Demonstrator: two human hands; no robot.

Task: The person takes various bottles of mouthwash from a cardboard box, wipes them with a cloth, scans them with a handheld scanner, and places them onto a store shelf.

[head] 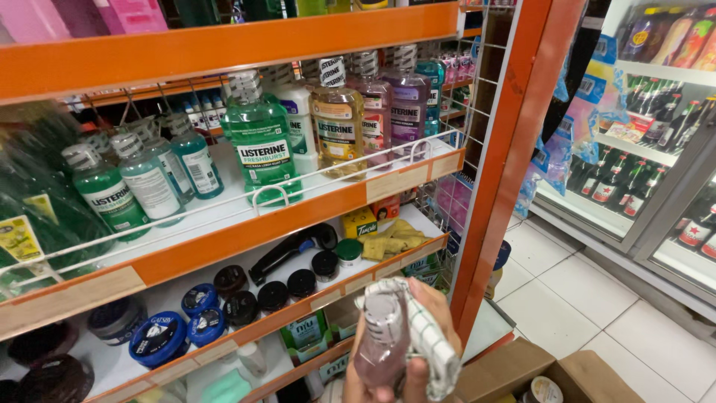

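Fingers (435, 302) of one hand (406, 351), bottom centre of frame, wrapped around a pinkish-purple bottle (379, 336) with a white checked cloth (421, 339) draped over it; grip closed on both. Which hand it is cannot be told; no second hand in view. Bottle sits just right of and below the orange shelf rack (246, 224). On that rack, left to right: green mouthwash bottles (261, 142), an amber one (338, 119), purple ones (406, 101). Lower tier: round dark jars (272, 295). Right of the rack: white tiled floor (582, 298), cardboard box (552, 377), glass-door drinks cooler (656, 149).
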